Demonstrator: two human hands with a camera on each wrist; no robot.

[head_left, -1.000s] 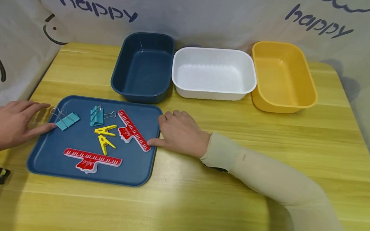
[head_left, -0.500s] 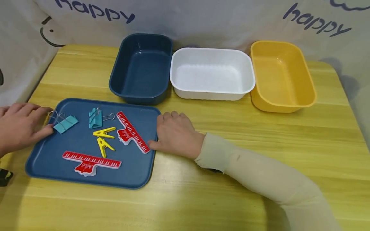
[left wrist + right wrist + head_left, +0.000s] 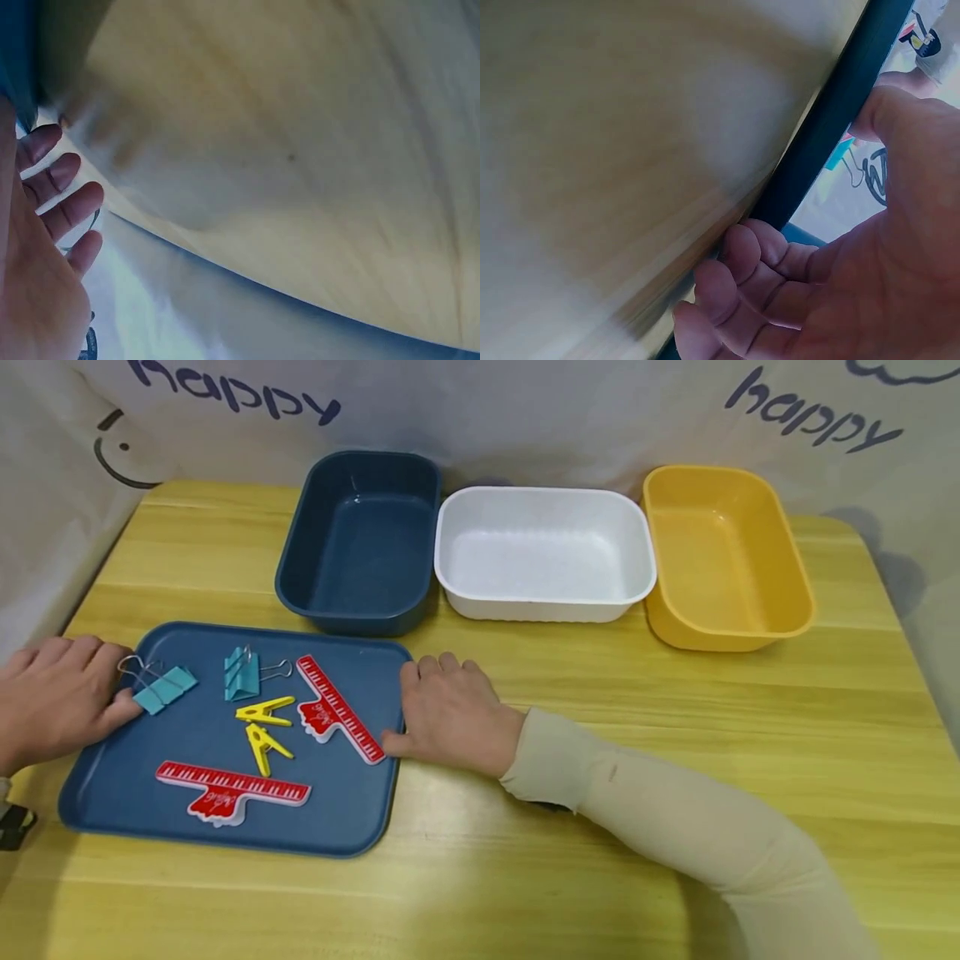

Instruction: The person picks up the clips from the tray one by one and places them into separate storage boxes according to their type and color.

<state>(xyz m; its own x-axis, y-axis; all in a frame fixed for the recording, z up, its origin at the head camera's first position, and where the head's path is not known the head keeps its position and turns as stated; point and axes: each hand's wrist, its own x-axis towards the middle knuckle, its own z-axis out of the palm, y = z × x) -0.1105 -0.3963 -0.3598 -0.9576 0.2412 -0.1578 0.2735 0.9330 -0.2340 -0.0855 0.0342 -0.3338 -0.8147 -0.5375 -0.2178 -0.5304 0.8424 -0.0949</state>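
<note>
Apparently, the step in hand was positioning the blue tray (image 3: pixel 330 817), which lay on the table (image 3: pixel 600 860) between the 2 hands. The left hand (image 3: pixel 60 697) and right hand (image 3: pixel 456 714) each gripped 1 end, thumb over the rim. Between them lay 2 teal binder clips (image 3: pixel 165 691), 2 yellow pegs (image 3: pixel 258 739) and 2 red clips (image 3: pixel 232 779). The next move probably called for even release.

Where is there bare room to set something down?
Widest: wooden table between the yellow bin and right sleeve; another strip lies in front of the blue tray. Crowded: the tray, holding teal binder clips, yellow clips and red clips, with the left hand and right hand at its sides.
</note>
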